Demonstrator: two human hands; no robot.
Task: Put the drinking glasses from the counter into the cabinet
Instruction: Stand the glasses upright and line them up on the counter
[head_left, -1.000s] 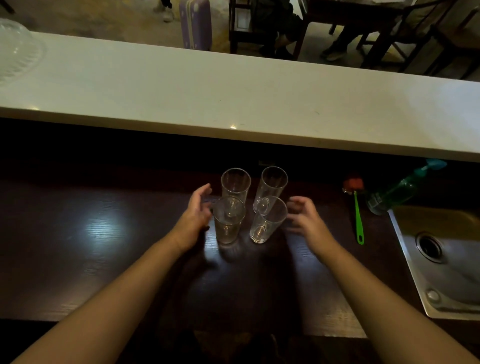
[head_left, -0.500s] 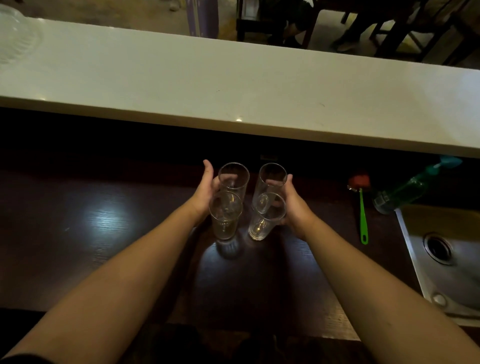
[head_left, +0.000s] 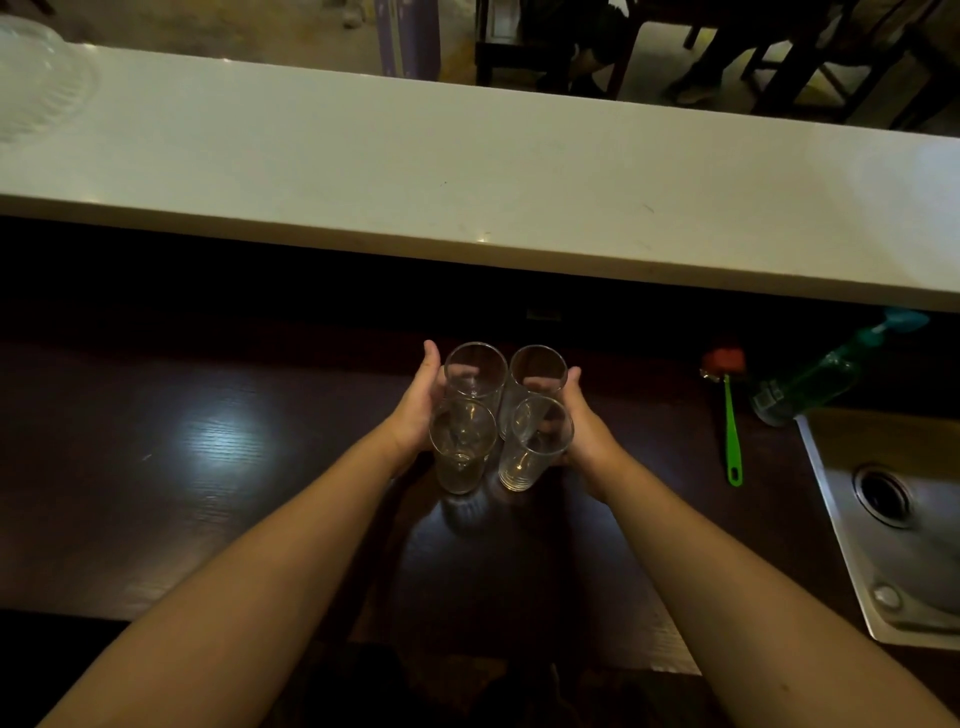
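Both hands press in on four drinking glasses (head_left: 498, 415) clustered between them on the dark table (head_left: 208, 467), left hand (head_left: 418, 410) cupping two, right hand (head_left: 584, 431) the other two.

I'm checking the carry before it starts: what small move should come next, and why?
Probably squeeze inward and lift a little as a test. The left hand and right hand press the four glasses together from both sides, and they seem to stand on the dark counter.

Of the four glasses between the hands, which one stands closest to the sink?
The near-right glass, against the right hand. The far-right one stands further back, and the two left glasses are farther from the sink.
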